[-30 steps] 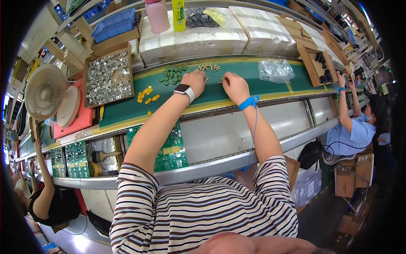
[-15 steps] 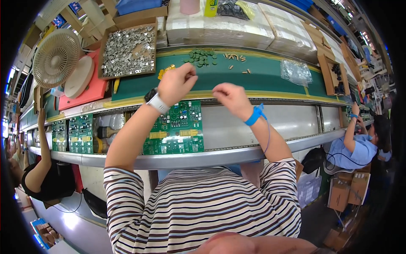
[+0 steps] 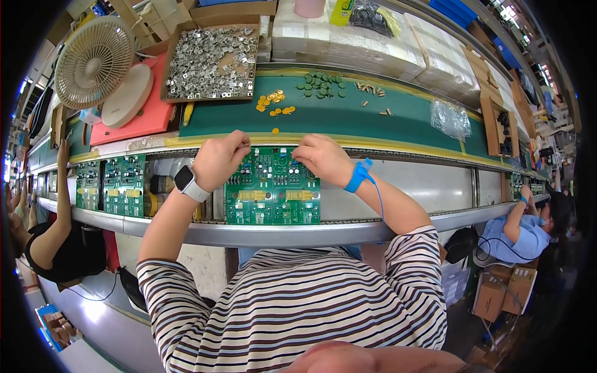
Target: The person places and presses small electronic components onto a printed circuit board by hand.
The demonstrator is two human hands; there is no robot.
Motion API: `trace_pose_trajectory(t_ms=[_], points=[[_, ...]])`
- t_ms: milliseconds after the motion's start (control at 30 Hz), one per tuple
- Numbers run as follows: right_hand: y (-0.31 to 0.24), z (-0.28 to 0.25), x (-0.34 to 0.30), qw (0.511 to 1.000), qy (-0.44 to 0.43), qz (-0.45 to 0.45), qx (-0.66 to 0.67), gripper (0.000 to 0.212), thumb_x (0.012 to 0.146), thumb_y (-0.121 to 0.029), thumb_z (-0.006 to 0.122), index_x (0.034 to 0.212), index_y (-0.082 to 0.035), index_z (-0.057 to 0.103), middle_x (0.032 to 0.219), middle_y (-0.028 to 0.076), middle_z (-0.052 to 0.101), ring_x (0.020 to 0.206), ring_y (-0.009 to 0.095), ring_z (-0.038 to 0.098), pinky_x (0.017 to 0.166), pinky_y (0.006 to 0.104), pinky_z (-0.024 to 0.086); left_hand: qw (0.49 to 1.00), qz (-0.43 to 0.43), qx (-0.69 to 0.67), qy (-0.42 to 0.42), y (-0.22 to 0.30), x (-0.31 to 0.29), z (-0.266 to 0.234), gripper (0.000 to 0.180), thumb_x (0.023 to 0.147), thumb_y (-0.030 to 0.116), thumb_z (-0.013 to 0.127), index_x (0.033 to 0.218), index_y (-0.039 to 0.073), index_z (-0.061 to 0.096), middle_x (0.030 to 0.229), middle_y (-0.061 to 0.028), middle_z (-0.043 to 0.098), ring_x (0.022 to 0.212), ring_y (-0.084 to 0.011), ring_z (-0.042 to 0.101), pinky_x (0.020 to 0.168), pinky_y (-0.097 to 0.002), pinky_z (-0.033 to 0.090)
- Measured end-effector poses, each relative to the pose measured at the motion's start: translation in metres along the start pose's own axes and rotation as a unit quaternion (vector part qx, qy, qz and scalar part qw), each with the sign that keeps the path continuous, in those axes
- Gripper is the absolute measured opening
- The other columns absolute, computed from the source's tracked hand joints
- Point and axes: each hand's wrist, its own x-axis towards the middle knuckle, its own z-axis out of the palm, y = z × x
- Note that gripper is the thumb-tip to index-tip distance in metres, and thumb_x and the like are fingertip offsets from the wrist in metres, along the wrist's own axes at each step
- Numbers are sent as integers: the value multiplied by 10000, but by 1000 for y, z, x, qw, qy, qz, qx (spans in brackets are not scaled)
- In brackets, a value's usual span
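Observation:
A green circuit board (image 3: 273, 194) populated with small parts lies on the rail line in front of me. Over its far left corner is my left hand (image 3: 217, 161), thumb and fingers pinched together; anything between them is too small to make out. My right hand (image 3: 324, 160) sits at the board's far right corner, its fingertips also closed in a pinch low against the parts there, hiding whatever they hold. Beyond the hands, yellow disc-shaped components (image 3: 271, 99) lie scattered on the green mat, with one single yellow disc (image 3: 275, 131) close to the mat's near edge.
Green disc components (image 3: 321, 84) and small tan cylindrical parts (image 3: 370, 90) rest on the mat (image 3: 398, 118). A carton of metal pieces (image 3: 211, 65) and a fan (image 3: 93, 62) stand far left. Clear plastic bags (image 3: 451, 118) lie right. More boards (image 3: 124, 186) sit left; co-workers flank me.
Both hands have come down and nearer from above the mat to the board's far edge. The yellow discs my left hand partly covered now show. The whole view has shifted slightly.

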Motion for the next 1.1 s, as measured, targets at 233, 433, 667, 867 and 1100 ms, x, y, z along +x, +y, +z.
trace_pose_trajectory(t_ms=[233,433,667,867,1100], points=[[5,7,5,999,-15,-39,2,63,730,-33,606,786,-52,586,784,80,549,779,279,532,692,381,455,997,21,71,-6,-7,-9,0,96,817,148,596,863,72,560,722,-102,632,646,-305,613,571,-397,485],[5,9,4,999,-26,-31,-12,44,737,-30,588,772,-46,566,774,86,541,761,281,521,681,375,453,992,71,105,16,-10,-11,2,102,757,106,636,839,74,586,796,-79,590,738,-286,592,620,-380,485],[2,8,3,999,-43,-27,-16,100,712,-17,626,793,-38,570,805,80,548,791,278,529,699,372,456,994,61,92,13,-15,-15,8,106,748,68,641,835,49,585,826,-105,559,785,-299,570,672,-382,471],[-2,6,5,998,-54,-12,-21,77,714,-7,607,774,-42,574,778,80,544,774,279,525,685,372,455,994,58,88,11,-16,-19,10,117,743,65,647,840,44,586,827,-107,560,793,-300,568,681,-376,471],[-6,10,11,994,-86,-10,-73,69,716,-24,603,776,-48,580,759,80,549,764,273,527,684,370,453,996,47,77,6,-18,-19,15,110,742,58,645,838,44,593,825,-109,563,793,-300,570,685,-371,472]])
